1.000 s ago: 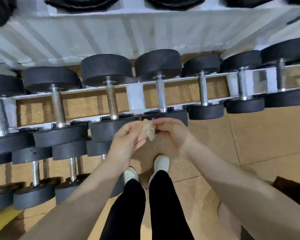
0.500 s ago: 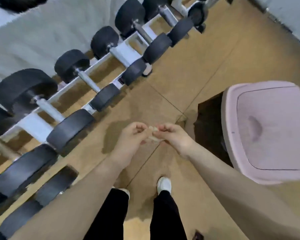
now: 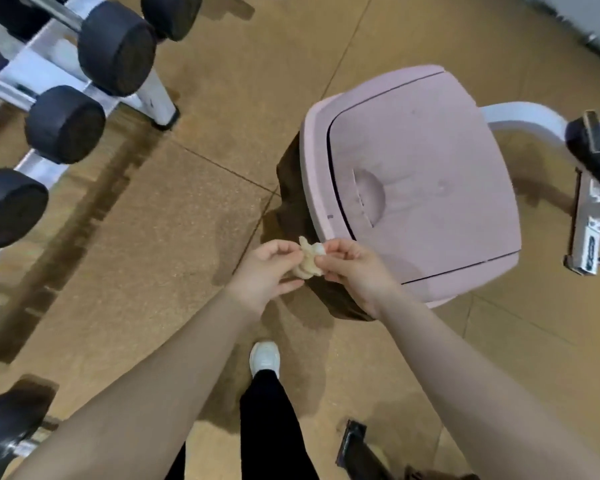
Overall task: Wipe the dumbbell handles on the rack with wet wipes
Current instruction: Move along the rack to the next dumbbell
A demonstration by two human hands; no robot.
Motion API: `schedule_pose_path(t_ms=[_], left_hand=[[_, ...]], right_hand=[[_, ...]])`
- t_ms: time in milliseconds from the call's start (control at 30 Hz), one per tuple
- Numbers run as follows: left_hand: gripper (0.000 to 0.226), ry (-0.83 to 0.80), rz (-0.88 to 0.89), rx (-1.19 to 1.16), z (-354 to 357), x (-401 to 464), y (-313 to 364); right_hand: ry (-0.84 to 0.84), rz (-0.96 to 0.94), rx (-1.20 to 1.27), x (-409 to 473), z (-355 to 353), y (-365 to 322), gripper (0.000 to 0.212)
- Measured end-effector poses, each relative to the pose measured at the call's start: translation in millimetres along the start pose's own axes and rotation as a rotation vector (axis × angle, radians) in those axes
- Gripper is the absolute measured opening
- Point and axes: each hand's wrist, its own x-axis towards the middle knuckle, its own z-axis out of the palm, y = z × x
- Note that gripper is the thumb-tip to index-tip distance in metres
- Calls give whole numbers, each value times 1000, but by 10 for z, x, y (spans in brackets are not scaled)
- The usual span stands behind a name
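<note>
The fingers (image 3: pixel 280 250) of the left hand (image 3: pixel 265 271) and the fingers (image 3: pixel 336 252) of the right hand (image 3: pixel 355 271) are curled in and pinch the same crumpled wet wipe (image 3: pixel 309 259) from either side, just below the middle of the frame. The wipe is a small bunched wad, off-white with a yellowish tinge, held in the air between the two hands. Both bare forearms reach in from the lower corners.

Directly behind the hands, right of centre, stands a pink bin (image 3: pixel 413 181) with a closed lid and a dark bag (image 3: pixel 291 209) showing along its left side; the wipe is in front of the bin's near left corner.

Along the left edge of the frame runs the white rack (image 3: pixel 25 60) with black-headed dumbbells (image 3: pixel 116 46) lying on it, well apart from the hands. Another dumbbell end sits at the lower left.

Below the hands, one white shoe (image 3: pixel 264 356) and a black trouser leg (image 3: pixel 271 427) stand on the tan floor (image 3: pixel 146 237). At the right edge is part of a white machine frame (image 3: pixel 593 216).
</note>
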Motion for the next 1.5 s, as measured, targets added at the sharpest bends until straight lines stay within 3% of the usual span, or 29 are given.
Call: schedule_pose_path(t_ms=[167,367,433,500,567,633,700,800,1000,1300,1500], left_hand=[[7,140,-15,87,591,558,-133],[6,123,3,117,1151,1031,-228],[12,145,75,272,1258,1185,-248],[21,145,149,486,1341,1314,-274],[33,111,222,865,1387,1386,-277],[36,64,301,1056,1410,1405,-276],[27,23,322,1062,1368,1358,-249],[25,85,257,976,1155,1243,-232],[24,120,128,933,346,810,-192],[25,497,72,606,-1105,-521,-311],[22,800,76,284,-2207,-1885,-1284]], right_hand=[[274,-21,-156,291,-664,330,22],[431,59,-214,591,-1226,691,14],[439,61,-170,671,-1312,717,16],[460,64,-115,663,-1386,691,35],[486,56,-53,625,-1440,622,42],[502,54,-42,595,-1510,570,46],[511,40,-85,588,-1527,552,46],[491,22,-169,619,-1453,474,42],[201,-184,-388,574,-762,-14,27],[-310,-274,-711,282,1187,-248,20],[-638,-233,-888,-448,2909,217,24]])
